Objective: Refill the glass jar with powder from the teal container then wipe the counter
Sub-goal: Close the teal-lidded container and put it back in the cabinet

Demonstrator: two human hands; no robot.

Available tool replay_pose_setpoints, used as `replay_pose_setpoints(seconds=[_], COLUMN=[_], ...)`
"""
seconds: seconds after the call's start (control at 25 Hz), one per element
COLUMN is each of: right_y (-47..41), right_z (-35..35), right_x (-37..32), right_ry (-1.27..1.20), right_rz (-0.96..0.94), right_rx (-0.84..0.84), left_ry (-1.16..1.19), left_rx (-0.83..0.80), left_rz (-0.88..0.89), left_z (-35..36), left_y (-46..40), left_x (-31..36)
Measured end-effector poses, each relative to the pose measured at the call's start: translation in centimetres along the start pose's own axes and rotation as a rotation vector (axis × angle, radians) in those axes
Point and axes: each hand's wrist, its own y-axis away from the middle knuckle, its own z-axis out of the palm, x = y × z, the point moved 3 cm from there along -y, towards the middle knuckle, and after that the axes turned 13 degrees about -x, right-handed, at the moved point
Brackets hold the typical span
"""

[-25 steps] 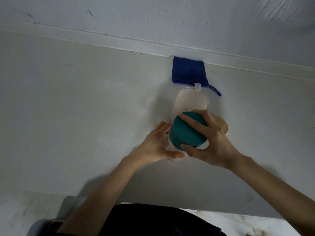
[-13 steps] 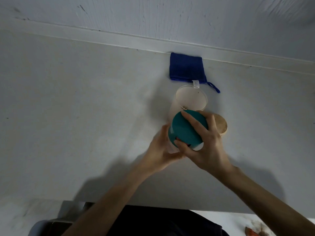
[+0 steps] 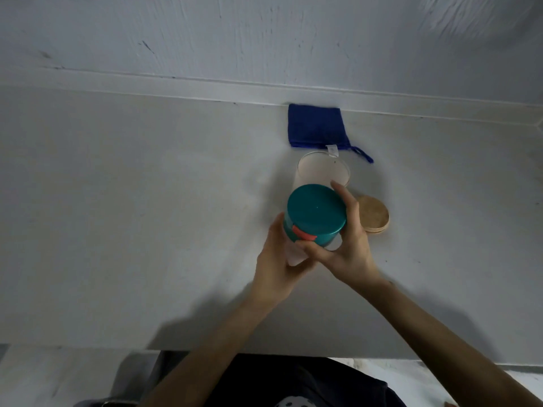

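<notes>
Head view: both hands hold the teal container (image 3: pixel 314 215) above the counter (image 3: pixel 147 215). Left hand (image 3: pixel 277 259) wraps its pale lower body from the left, fingers curled closed around it. Right hand (image 3: pixel 346 245) grips the teal lid, thumb under the near rim by an orange tab (image 3: pixel 304 235) (a latch, perhaps), fingers hooked over the far side. Just beyond the right fingertips stands the open glass jar (image 3: pixel 323 171); its wooden lid (image 3: pixel 373 213) lies flat just right of the knuckles. Farther off, a blue cloth (image 3: pixel 317 126) rests against the wall.
</notes>
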Motion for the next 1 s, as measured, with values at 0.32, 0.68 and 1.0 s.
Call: replay_pose_setpoints(seconds=[0.32, 0.68, 1.0], right_y=[1.5, 3.6, 5.6], right_z=[0.3, 1.5, 3.1], right_x=[1.8, 2.4, 1.3], right_ry=[-0.091, -0.061, -0.103], right_rz=[0.102, 0.251, 0.268], right_rx=[0.02, 0.022, 0.031], left_ry=[-0.026, 0.083, 0.174], left_rx=[-0.274, -0.425, -0.369], left_rz=[0.034, 0.035, -0.011], left_z=[-4.2, -3.9, -3.9], left_y=[-0.2, -0.9, 1.8], left_x=[-0.7, -1.6, -2.4])
